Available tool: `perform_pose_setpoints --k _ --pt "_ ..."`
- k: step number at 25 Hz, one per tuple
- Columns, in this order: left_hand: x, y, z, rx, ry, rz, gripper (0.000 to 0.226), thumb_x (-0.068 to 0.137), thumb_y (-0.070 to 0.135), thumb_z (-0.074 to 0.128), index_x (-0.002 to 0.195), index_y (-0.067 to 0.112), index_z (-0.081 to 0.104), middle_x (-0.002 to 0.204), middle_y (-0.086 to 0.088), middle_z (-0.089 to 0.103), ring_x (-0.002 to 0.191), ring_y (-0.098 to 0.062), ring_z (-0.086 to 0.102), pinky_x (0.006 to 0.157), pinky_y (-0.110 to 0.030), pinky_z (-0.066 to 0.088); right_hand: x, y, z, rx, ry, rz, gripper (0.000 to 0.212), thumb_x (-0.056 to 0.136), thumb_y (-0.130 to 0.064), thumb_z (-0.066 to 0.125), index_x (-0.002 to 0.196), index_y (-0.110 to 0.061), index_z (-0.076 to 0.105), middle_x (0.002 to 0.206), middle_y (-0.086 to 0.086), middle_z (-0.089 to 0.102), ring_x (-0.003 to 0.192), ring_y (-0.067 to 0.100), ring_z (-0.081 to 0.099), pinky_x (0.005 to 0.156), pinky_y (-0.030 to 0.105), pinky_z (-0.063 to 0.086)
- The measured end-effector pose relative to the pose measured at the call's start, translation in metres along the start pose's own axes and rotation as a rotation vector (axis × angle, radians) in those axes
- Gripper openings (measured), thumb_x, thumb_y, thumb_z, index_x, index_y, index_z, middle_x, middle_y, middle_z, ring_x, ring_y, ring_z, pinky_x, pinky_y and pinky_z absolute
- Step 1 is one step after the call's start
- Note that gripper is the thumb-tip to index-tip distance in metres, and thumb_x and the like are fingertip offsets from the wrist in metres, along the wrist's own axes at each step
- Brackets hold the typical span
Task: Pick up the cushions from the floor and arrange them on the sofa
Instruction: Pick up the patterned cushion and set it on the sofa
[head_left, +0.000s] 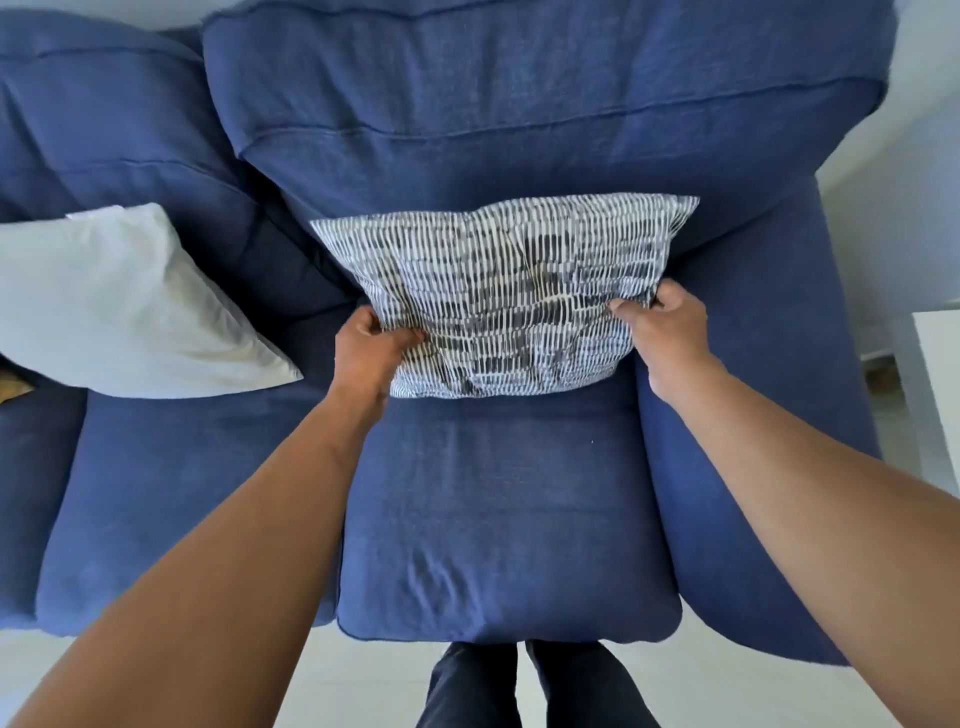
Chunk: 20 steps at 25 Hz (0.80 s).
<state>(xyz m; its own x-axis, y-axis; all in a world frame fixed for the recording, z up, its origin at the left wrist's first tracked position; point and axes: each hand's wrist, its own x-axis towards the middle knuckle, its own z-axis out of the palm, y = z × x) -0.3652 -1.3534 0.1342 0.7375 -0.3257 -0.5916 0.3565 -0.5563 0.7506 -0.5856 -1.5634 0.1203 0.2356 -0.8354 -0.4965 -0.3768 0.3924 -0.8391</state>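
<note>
A blue-and-white patterned cushion (511, 291) leans against the backrest of the blue sofa (498, 519), on its right-hand seat. My left hand (371, 345) grips the cushion's lower left edge. My right hand (662, 322) pinches its lower right corner. A plain white cushion (119, 306) lies tilted on the seat to the left, against the back cushion.
The sofa's right armrest (753, 415) runs beside my right arm. A white piece of furniture (940, 374) stands at the far right. Pale tiled floor (363, 675) lies in front of the sofa, with my legs (519, 686) against its front edge. A brown object (13, 384) peeks in at the left edge.
</note>
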Motion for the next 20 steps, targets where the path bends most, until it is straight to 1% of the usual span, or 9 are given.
perform_pose_setpoints --k 2,4,6,8,11,14,17,18,20 --pt "0.028 -0.002 0.002 0.009 0.012 0.028 0.028 0.085 -0.003 0.078 0.089 0.015 0.056 0.095 -0.003 0.069 0.081 -0.014 0.064 0.069 -0.024 0.052 0.024 0.003 0.013 -0.029 0.003 -0.011 0.023 0.088 -0.012 0.077 0.107 -0.001 0.070 0.112 0.019 0.074 0.104 0.037 0.070 0.097 0.047 0.057" --pt "0.049 -0.005 0.006 0.009 -0.006 0.014 0.028 0.088 0.001 0.078 0.106 0.012 0.059 0.100 -0.004 0.066 0.082 -0.015 0.061 0.070 -0.029 0.050 0.043 0.006 0.023 -0.058 -0.002 0.026 0.010 0.090 -0.011 0.076 0.093 -0.008 0.067 0.099 0.010 0.070 0.090 0.025 0.065 0.087 0.043 0.057" --pt "0.064 -0.007 0.008 0.030 -0.049 -0.054 0.044 0.090 0.006 0.078 0.129 0.013 0.057 0.104 0.002 0.066 0.087 -0.014 0.061 0.076 -0.036 0.052 0.057 0.007 0.031 -0.104 -0.025 0.074 0.019 0.091 -0.014 0.077 0.084 -0.019 0.061 0.092 0.001 0.066 0.089 0.020 0.065 0.088 0.042 0.057" --pt "0.071 -0.003 0.008 0.088 -0.072 -0.084 0.053 0.088 0.012 0.080 0.135 0.016 0.056 0.115 0.001 0.069 0.102 -0.018 0.066 0.091 -0.045 0.055 0.065 0.001 0.037 -0.164 -0.021 0.107 0.019 0.088 -0.016 0.079 0.086 -0.018 0.060 0.092 0.001 0.067 0.096 0.026 0.070 0.093 0.047 0.059" --pt "0.078 0.021 -0.001 0.060 -0.034 -0.030 0.065 0.083 0.017 0.078 0.143 0.013 0.052 0.123 -0.006 0.068 0.097 -0.017 0.065 0.084 -0.041 0.058 0.064 -0.022 0.035 -0.066 0.030 0.073 0.017 0.082 -0.010 0.074 0.086 -0.017 0.059 0.084 -0.001 0.063 0.078 0.017 0.063 0.073 0.038 0.056" --pt "0.086 0.059 -0.011 -0.131 0.023 0.055 0.049 0.080 0.022 0.072 0.127 0.015 0.062 0.109 0.002 0.070 0.084 -0.011 0.064 0.074 -0.030 0.054 0.062 -0.047 0.031 0.075 0.063 -0.022 0.019 0.083 -0.021 0.071 0.076 -0.021 0.052 0.077 -0.003 0.055 0.070 0.013 0.052 0.062 0.027 0.042" --pt "0.087 0.079 -0.018 -0.129 0.020 0.151 0.008 0.091 0.022 0.072 0.097 0.021 0.067 0.093 0.007 0.074 0.076 -0.008 0.070 0.083 -0.034 0.061 0.066 -0.055 0.028 0.013 0.056 -0.126 0.030 0.084 -0.033 0.072 0.076 -0.010 0.055 0.076 0.003 0.053 0.070 0.015 0.049 0.057 0.037 0.044" --pt "0.086 0.079 -0.020 -0.126 0.039 0.180 0.005 0.094 0.019 0.072 0.095 0.021 0.067 0.092 0.006 0.075 0.077 -0.007 0.072 0.085 -0.034 0.063 0.067 -0.056 0.025 -0.020 0.075 -0.148 0.032 0.085 -0.033 0.071 0.075 -0.006 0.057 0.075 0.003 0.054 0.068 0.014 0.049 0.056 0.039 0.045" --pt "0.084 0.075 -0.023 -0.133 0.086 0.218 0.007 0.096 0.012 0.071 0.095 0.018 0.067 0.091 0.005 0.075 0.074 -0.003 0.073 0.078 -0.029 0.065 0.067 -0.057 0.022 -0.031 0.120 -0.167 0.042 0.091 -0.028 0.068 0.060 -0.017 0.042 0.062 -0.004 0.041 0.054 0.007 0.037 0.049 0.029 0.033"
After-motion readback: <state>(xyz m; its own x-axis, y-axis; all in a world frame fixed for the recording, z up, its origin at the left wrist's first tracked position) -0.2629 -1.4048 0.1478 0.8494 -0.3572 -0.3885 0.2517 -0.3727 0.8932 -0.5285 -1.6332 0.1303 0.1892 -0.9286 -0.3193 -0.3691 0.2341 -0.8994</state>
